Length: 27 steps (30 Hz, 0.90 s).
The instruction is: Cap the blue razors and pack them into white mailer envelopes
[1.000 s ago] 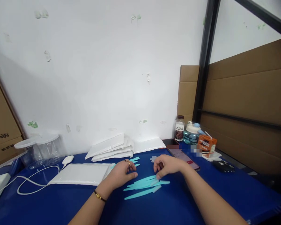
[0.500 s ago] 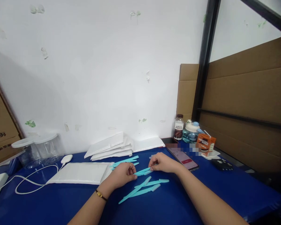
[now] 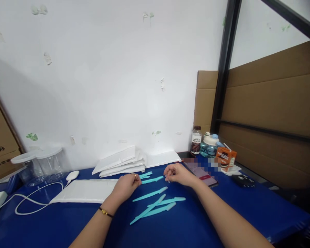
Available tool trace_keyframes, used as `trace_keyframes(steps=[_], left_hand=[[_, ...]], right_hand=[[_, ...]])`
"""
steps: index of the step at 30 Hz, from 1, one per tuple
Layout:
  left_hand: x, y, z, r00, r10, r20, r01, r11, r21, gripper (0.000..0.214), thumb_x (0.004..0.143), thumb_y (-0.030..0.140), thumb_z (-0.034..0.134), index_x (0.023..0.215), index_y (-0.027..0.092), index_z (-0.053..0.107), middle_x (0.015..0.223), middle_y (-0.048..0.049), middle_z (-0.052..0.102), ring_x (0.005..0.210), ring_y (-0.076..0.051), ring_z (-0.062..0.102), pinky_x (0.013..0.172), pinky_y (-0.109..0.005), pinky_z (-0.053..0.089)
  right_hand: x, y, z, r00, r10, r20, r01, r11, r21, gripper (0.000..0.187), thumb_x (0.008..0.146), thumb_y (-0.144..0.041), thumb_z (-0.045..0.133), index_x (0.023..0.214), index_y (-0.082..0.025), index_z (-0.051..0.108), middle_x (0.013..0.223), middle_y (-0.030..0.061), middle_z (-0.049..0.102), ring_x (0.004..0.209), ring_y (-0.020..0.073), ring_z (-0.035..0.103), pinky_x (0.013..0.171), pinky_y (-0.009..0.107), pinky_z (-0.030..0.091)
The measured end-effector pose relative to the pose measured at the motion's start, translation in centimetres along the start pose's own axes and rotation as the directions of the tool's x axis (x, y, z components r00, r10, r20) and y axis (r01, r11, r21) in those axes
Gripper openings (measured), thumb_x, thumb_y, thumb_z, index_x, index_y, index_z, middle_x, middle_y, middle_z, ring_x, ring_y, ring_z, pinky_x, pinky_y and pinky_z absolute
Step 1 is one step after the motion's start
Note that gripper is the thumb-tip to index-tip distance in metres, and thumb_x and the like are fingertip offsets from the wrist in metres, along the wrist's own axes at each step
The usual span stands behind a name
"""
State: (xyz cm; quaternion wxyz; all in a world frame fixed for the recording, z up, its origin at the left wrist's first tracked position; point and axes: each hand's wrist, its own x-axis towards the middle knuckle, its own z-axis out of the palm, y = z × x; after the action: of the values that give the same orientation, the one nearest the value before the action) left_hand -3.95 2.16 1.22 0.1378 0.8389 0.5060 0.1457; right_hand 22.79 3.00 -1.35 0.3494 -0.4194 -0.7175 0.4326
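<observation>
My left hand (image 3: 127,186) is closed on the handle end of a turquoise eyebrow razor (image 3: 153,180); its blade end points right. More turquoise razors (image 3: 146,175) lie just beyond that hand, partly hidden by it. To the right, my right hand (image 3: 175,173) hovers near the held razor's tip, fingers curled but apart, and I see nothing clear in them. A single razor (image 3: 151,194) lies on the blue table in front of both hands. Nearer to me, several razors (image 3: 158,210) lie loosely crossed.
A white padded envelope (image 3: 82,191) lies under my left forearm's side, with a stack of envelopes (image 3: 121,163) against the wall. Clear plastic jars (image 3: 50,167) and a white cable (image 3: 17,208) are left. A phone (image 3: 205,177), bottle (image 3: 196,141) and orange drink carton (image 3: 226,158) stand right.
One razor that was between both hands now lies on the table by itself. My left hand has moved left and away, and my right hand has lifted slightly and let go.
</observation>
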Motion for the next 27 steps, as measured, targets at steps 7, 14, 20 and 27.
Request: trace_keyframes(steps=[7,14,20,27], left_hand=[[-0.3,-2.8,-1.4,0.987,-0.106,-0.117,0.112,0.992,0.05,0.023,0.075,0.039,0.05,0.083,0.021,0.062,0.083,-0.0024,0.062,0.077,-0.018,0.055,0.063,-0.024,0.035],[-1.0,1.0,-0.2,0.987,0.098,0.125,-0.089,0.993,-0.076,0.031,0.066,0.046,0.062,0.085,0.021,0.062,0.079,0.0005,0.061,0.07,-0.014,0.053,0.059,-0.021,0.036],[-0.8,1.6,0.3,0.978,0.143,0.154,-0.148,0.989,0.021,0.016,0.077,0.026,0.046,0.072,0.02,0.06,0.066,0.0014,0.06,0.058,-0.011,0.05,0.053,-0.021,0.03],[-0.3,-0.6,-1.1,0.985,0.17,0.038,-0.174,0.973,0.154,0.02,0.081,0.023,0.041,0.074,0.019,0.059,0.08,-0.0027,0.063,0.069,-0.015,0.054,0.063,-0.024,0.033]], right_hand=[[-0.6,-0.8,-1.7,0.973,-0.146,-0.18,0.063,0.913,-0.404,0.021,0.067,-0.032,0.068,0.081,-0.017,0.067,0.086,0.0055,0.064,0.081,0.0179,0.058,0.074,0.028,0.044],[-0.9,-1.6,0.8,0.958,-0.22,0.183,0.285,0.774,-0.565,0.019,0.061,-0.032,0.073,0.075,-0.02,0.068,0.076,0.0004,0.06,0.075,0.0146,0.055,0.069,0.024,0.039],[-0.5,-1.4,2.4,0.954,-0.26,0.151,0.293,0.696,-0.655,0.004,0.066,-0.02,0.065,0.069,-0.018,0.065,0.074,-0.0004,0.059,0.07,0.0121,0.053,0.074,0.025,0.036],[-0.3,-1.0,0.1,0.971,-0.223,0.087,0.225,0.72,-0.657,0.007,0.075,-0.02,0.06,0.072,-0.016,0.065,0.078,0.0034,0.06,0.069,0.0127,0.054,0.063,0.021,0.038]])
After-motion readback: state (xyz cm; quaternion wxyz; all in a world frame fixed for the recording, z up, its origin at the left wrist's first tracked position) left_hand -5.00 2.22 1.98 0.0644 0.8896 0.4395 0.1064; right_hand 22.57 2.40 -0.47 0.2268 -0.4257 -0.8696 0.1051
